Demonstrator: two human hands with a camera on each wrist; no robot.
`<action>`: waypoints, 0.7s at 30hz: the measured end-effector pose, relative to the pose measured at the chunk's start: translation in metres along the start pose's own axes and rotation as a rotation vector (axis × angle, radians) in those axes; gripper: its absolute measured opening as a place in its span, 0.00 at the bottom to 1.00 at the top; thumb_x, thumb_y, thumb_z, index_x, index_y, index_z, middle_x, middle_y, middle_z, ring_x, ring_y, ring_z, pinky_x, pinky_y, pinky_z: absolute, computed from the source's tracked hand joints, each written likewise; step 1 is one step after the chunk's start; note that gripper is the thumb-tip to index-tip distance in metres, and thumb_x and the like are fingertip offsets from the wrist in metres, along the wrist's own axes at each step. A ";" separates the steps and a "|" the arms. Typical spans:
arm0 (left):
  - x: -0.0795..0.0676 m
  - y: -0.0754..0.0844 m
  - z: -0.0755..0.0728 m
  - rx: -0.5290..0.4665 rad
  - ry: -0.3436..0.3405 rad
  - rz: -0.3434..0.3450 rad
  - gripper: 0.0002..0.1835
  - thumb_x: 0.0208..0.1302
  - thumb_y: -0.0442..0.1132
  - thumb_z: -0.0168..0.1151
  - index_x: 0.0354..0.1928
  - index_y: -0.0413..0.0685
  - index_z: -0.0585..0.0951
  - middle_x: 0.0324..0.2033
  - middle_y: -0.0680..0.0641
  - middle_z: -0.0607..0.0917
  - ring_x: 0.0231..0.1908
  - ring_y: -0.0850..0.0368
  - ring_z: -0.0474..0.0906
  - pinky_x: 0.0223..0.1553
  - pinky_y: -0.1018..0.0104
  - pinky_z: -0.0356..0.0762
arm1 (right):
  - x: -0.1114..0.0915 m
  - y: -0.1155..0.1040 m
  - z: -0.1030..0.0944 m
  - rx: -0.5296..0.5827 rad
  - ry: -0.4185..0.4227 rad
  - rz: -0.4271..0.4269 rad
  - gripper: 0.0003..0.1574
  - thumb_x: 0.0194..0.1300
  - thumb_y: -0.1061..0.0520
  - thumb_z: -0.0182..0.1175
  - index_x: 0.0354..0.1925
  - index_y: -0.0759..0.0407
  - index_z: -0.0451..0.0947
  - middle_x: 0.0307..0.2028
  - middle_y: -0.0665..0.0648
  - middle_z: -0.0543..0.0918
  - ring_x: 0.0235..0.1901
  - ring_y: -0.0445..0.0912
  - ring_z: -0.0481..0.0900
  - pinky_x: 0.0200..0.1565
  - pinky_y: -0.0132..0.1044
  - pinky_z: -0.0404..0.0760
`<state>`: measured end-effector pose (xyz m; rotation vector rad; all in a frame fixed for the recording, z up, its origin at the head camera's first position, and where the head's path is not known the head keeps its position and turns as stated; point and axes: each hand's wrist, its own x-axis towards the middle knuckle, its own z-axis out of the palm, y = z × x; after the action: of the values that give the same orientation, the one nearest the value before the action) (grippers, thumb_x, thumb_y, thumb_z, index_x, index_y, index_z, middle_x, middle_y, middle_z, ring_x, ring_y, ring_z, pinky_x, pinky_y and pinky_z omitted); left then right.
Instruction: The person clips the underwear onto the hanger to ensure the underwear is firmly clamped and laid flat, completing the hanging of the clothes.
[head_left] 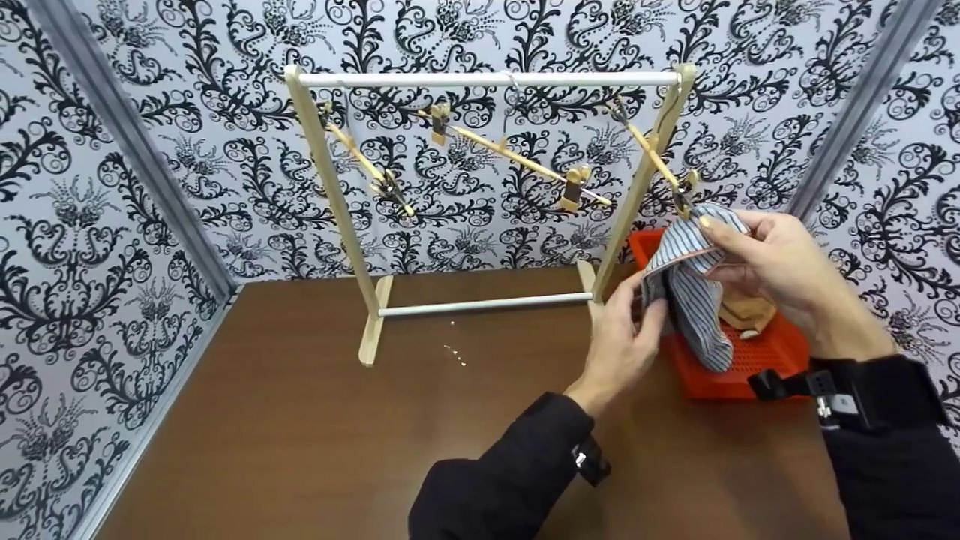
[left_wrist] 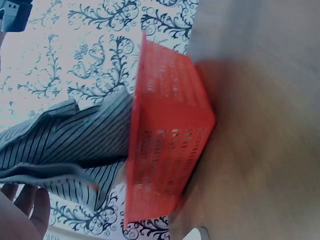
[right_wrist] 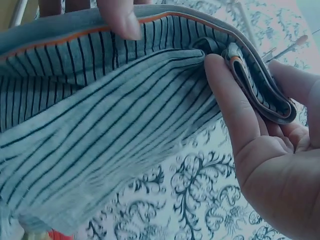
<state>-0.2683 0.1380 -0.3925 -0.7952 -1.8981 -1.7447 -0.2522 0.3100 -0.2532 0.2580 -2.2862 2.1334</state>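
Observation:
A small garment (head_left: 697, 300) with grey and dark stripes hangs between the two hands, over the red basket. My right hand (head_left: 780, 262) pinches its upper edge close below the front clip (head_left: 682, 195) of the rightmost hanger (head_left: 651, 154). Lower and to the left, my left hand (head_left: 622, 337) grips the edge between thumb and fingers. In the right wrist view, the garment's edge band (right_wrist: 165, 16) has an orange line and is bunched in a fold at the right hand (right_wrist: 280, 165). Striped cloth (left_wrist: 85, 135) droops toward the basket in the left wrist view.
A wooden rack (head_left: 330, 172) with a white top bar (head_left: 480, 79) bears another two clip hangers, one at left (head_left: 360, 154) and one in the middle (head_left: 517, 156). The red basket (head_left: 712, 386) holds tan cloth (head_left: 750, 311). Patterned walls enclose the brown table (head_left: 337, 435).

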 end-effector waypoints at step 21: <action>-0.037 -0.033 -0.075 0.215 0.088 -0.058 0.19 0.59 0.26 0.62 0.52 0.47 0.83 0.43 0.52 0.87 0.42 0.64 0.81 0.48 0.69 0.79 | -0.010 0.040 0.045 0.407 -0.151 -0.125 0.21 0.76 0.58 0.57 0.61 0.67 0.76 0.52 0.66 0.84 0.46 0.53 0.88 0.49 0.45 0.83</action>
<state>-0.2678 0.0577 -0.4339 -0.5805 -2.0241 -1.5480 -0.2423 0.2692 -0.2977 0.5649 -1.8164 2.5681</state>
